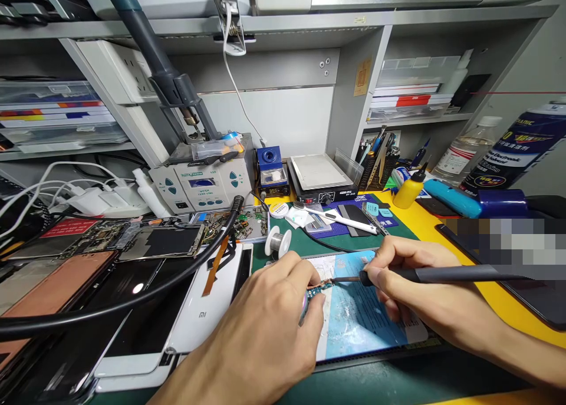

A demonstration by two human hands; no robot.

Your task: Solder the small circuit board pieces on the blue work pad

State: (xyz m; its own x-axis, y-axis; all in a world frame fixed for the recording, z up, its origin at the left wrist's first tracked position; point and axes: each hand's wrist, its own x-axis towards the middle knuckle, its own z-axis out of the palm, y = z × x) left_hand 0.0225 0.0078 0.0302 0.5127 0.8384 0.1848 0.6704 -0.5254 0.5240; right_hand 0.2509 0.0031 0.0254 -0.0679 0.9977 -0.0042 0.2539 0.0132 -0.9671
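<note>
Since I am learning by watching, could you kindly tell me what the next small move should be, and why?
Probably, the right hand should ease the dark-handled, metal-tipped soldering iron along the small blue-green circuit board, because the iron's tip is at the board's edge and the left hand holds the board between finger and thumb.

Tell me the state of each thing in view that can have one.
Left hand: closed on circuit board
Right hand: gripping soldering iron
Soldering iron: tip at circuit board
White MI phone: logo side up
Wire spool: wound with wire
Clear bottle: capped
Small station display: lit
</note>
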